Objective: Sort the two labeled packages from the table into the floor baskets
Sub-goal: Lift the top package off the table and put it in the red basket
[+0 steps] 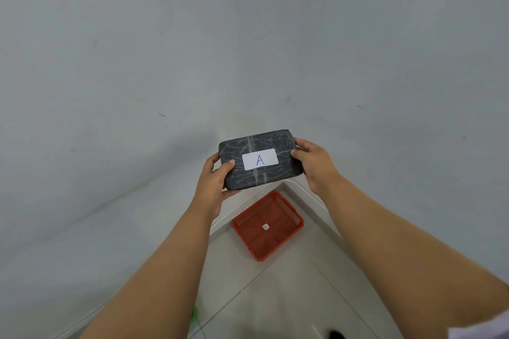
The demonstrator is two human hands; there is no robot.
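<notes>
A black package is held in the air by both hands, above a red basket. Its left end is gripped by the left hand, thumb on top, and its right end by the right hand. A white label marked "A" is seen on its upper face. The basket is set on the tiled floor in a corner between two walls, with a small white tag inside it.

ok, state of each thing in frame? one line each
package: held in the air by both hands, label "A" facing the camera
left hand: gripping the package's left end
right hand: gripping the package's right end
red basket: on the floor in the corner, empty but for a small white tag
</notes>
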